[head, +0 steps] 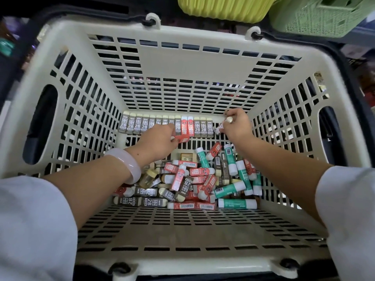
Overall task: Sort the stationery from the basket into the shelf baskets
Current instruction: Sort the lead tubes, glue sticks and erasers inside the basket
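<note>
White sleeves (30,224) frame the near edge, and both forearms reach down into a cream slotted basket (60,82); a pale pink bangle (126,164) circles the left wrist.

Between the forearms, on the basket floor, lies a loose heap (188,183) of small wrapped stationery: red-sleeved erasers, dark 2B erasers and green-and-white glue sticks, jumbled at all angles, some stacked on others.

Beyond the heap the left hand (157,139) is curled, its fingers pinching a red eraser (181,138) that juts out to its right, just below the far row. The right hand (236,126) is also curled, thumb pressed against the fingers around a small dark eraser (219,128) that sticks out to its left, tilted; how the fingertips lie beneath it cannot be told.

Just behind both hands, a tidy row (166,126) of erasers stands side by side against the far wall of the basket, mostly dark 2B ones with two red ones near the middle. The left hand overlaps the row's lower edge; the right hand is at its right end, the dark eraser just beside the last one.

Past the far rim, a yellow-green bin (225,7) and a green lattice basket (320,15) sit higher up, with a dark frame around the basket.
</note>
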`<action>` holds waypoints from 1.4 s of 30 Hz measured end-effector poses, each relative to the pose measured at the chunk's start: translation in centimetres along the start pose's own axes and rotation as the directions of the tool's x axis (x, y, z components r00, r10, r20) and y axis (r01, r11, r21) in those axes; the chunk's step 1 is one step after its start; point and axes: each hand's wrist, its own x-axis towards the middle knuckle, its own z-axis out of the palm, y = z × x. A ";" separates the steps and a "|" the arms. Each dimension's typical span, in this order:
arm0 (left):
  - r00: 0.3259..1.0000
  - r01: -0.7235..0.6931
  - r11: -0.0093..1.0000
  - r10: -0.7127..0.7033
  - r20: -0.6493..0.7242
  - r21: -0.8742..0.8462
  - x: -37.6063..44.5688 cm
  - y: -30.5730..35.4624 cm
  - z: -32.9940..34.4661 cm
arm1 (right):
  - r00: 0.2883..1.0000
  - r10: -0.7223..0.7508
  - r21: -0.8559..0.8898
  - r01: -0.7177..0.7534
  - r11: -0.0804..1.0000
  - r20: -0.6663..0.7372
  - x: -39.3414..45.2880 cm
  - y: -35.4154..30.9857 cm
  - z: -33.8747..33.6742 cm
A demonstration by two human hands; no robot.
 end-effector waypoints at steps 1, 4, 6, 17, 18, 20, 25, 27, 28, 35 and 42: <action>1.000 0.003 1.000 -0.003 0.000 -0.008 0.0 0.0 0.0 | 1.000 0.017 -0.012 -0.017 1.000 -0.014 0.2 -0.1 -0.1; 1.000 0.009 0.999 -0.010 -0.007 -0.037 0.0 0.1 -0.1 | 0.999 0.038 -0.068 -0.037 0.997 0.010 0.4 -0.1 -0.6; 1.000 0.020 0.998 -0.021 -0.010 -0.052 0.1 0.2 -0.2 | 0.998 0.013 -0.113 -0.007 0.994 0.060 0.3 0.1 -0.8; 0.999 0.039 0.995 -0.039 -0.002 -0.087 0.1 0.7 -0.3 | 0.949 -0.192 -0.470 0.293 0.833 0.251 -0.6 0.8 -0.8; 0.999 0.039 0.995 -0.040 -0.004 -0.091 0.0 0.7 -0.3 | 0.931 -0.191 -0.516 0.335 0.789 0.311 -0.8 0.9 -0.8; 0.999 0.036 0.994 -0.037 -0.002 -0.100 -0.1 0.9 -0.4 | 0.913 -0.214 -0.534 0.381 0.755 0.348 -1.0 1.1 -0.6; 0.998 0.063 0.985 -0.061 0.021 -0.158 -0.2 1.3 -0.5 | 0.924 -0.231 -0.503 0.362 0.785 0.305 -1.1 0.8 -0.3; 0.994 0.103 0.957 -0.093 0.049 -0.272 -0.1 1.5 -0.5 | 0.922 -0.258 -0.528 0.378 0.761 0.289 -1.3 0.7 -0.6; 0.992 0.125 0.932 -0.110 0.063 -0.340 -0.1 1.6 -0.4 | 0.909 -0.307 -0.537 0.416 0.734 0.284 -1.5 0.5 -0.7; 0.994 0.089 0.848 -0.045 0.095 -0.523 -0.2 2.1 -0.4 | 0.670 -0.491 -0.257 0.701 0.665 0.556 -4.2 -2.7 0.1; 0.958 -0.095 0.954 0.010 0.288 0.283 -0.2 -0.5 -2.2 | 0.993 -0.120 -0.213 0.118 0.970 0.005 -1.5 -0.3 -2.1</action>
